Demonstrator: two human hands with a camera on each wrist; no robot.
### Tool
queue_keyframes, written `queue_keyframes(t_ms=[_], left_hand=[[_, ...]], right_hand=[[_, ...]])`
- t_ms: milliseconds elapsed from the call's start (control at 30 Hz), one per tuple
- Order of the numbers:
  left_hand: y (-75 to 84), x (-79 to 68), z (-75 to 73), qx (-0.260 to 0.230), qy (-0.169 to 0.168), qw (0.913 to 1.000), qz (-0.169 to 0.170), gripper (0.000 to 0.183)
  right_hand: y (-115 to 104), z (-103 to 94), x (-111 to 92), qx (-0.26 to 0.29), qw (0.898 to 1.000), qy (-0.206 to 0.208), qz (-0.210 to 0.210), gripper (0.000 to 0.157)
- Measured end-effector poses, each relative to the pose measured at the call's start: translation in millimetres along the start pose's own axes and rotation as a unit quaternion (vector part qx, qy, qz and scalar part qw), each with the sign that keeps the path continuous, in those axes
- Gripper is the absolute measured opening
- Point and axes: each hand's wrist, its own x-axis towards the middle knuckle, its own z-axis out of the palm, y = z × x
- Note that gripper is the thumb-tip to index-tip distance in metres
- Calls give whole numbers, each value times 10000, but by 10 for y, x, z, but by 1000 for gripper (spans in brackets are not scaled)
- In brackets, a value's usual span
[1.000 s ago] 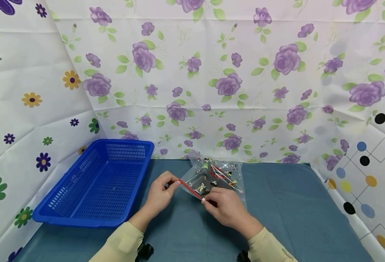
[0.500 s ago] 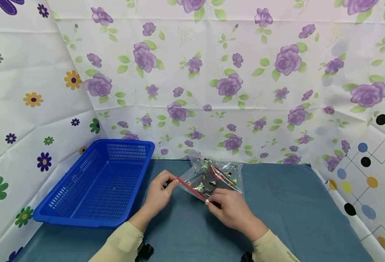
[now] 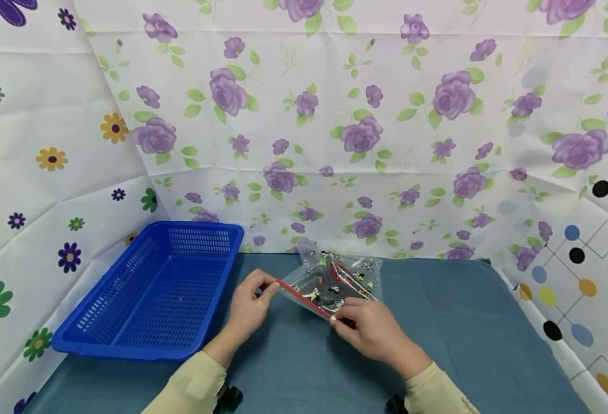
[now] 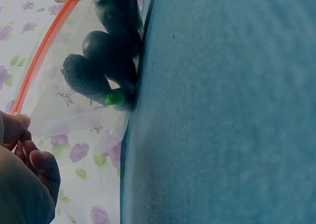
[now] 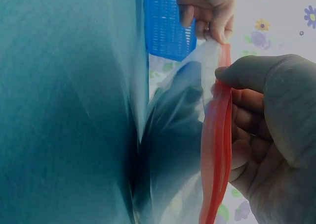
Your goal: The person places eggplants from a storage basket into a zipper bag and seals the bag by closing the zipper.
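Scanning the head view from its left edge, I log a blue perforated plastic basket at the lower left of the frame, on the teal cloth-covered table, with nothing visible inside it.

Just right of the basket, my left hand has thumb and fingers curled in a pinch on the left end of the red zip strip. The strip belongs to a clear printed plastic zip bag, which lies at the centre of the frame on the table, its far end near the floral backdrop.

The left wrist view shows dark rounded vegetables with green stems inside the bag, resting against the cloth. They look like small aubergines, though I cannot be sure.

Right of centre, my right hand grips the other end of the strip. The right wrist view shows the thumb on top of the red band and curled fingers beneath.

Judgement: the step in hand is working the seal, with both ends held taut. Whether the strip is pressed closed or parting along its length I cannot tell; the right wrist view shows two red layers lying close together.

Next move, as I judge it: keep the left pinch as an anchor and keep the load low on the table.
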Motion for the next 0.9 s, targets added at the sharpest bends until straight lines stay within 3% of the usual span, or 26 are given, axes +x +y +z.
queue_keyframes(t_ms=[433, 900], left_hand=[[-36, -6, -4, 25, 168, 9998, -60, 11], [-31, 1, -15, 26, 479, 9981, -378, 11]], right_hand=[[97, -164, -26, 167, 9984, -504, 209, 9], [151, -299, -33, 262, 9970, -656, 306, 6]])
